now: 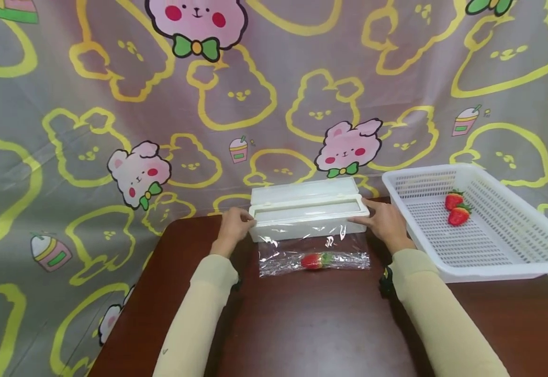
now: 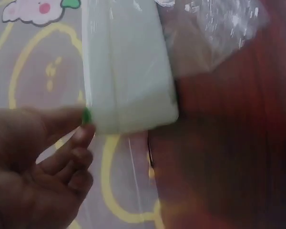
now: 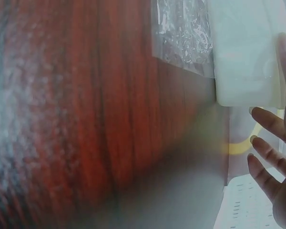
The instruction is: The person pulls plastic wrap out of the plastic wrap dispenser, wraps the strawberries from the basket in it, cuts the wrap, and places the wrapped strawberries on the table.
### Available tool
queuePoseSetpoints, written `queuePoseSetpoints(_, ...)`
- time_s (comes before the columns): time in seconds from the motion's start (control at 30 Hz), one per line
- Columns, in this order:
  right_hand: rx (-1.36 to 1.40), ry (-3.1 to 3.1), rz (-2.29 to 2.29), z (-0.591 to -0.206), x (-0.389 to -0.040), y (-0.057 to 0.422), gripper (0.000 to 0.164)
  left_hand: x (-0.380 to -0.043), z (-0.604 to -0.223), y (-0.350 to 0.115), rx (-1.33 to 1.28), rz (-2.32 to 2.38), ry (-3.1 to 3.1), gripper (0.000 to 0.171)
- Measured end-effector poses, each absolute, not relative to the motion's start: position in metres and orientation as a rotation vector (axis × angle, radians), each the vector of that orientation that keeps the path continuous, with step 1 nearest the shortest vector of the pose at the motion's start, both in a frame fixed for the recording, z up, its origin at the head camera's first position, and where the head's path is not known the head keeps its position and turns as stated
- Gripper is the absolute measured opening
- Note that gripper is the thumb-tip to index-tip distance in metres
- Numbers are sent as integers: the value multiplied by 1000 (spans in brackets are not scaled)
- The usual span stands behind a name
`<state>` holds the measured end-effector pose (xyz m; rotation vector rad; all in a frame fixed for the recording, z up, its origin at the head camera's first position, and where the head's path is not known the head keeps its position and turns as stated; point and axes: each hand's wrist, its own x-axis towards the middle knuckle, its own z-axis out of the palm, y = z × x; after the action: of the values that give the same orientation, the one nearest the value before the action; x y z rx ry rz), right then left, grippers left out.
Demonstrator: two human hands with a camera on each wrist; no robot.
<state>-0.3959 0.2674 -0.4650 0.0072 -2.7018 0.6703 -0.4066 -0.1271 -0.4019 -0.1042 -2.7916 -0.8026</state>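
Note:
A white cling film dispenser (image 1: 309,225) stands at the back of the table with its lid (image 1: 304,191) raised. Clear cling film (image 1: 280,259) hangs from its front onto the table, and a strawberry (image 1: 312,261) lies in the bunched lower strip. At the dispenser's left end, my left hand (image 1: 232,226) pinches the upper corner between thumb and fingertips; a small green spot shows there in the left wrist view. My right hand (image 1: 388,222) holds the right end, thumb along the top edge, with other fingers (image 3: 267,157) spread beside it.
To the right stands a white plastic basket (image 1: 424,246) with two strawberries (image 1: 457,209) inside, close to my right forearm. A patterned curtain (image 1: 274,104) hangs right behind the brown table (image 1: 321,324).

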Motion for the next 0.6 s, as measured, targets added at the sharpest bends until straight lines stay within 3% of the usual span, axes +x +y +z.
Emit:
queuePoseSetpoints(0.23, 18, -2716, 665, -465, -395, 269, 99, -403, -403, -131, -116, -870, -2810, 14)
queuePoseSetpoints(0.47, 31, -2713, 650, -463, -393, 270, 99, -399, -406, -140, -264, -858, -2857, 41)
queuePoseSetpoints(0.6, 26, -2727, 652, -464, -393, 270, 100, -402, -409, -138, -247, -841, -2824, 40)
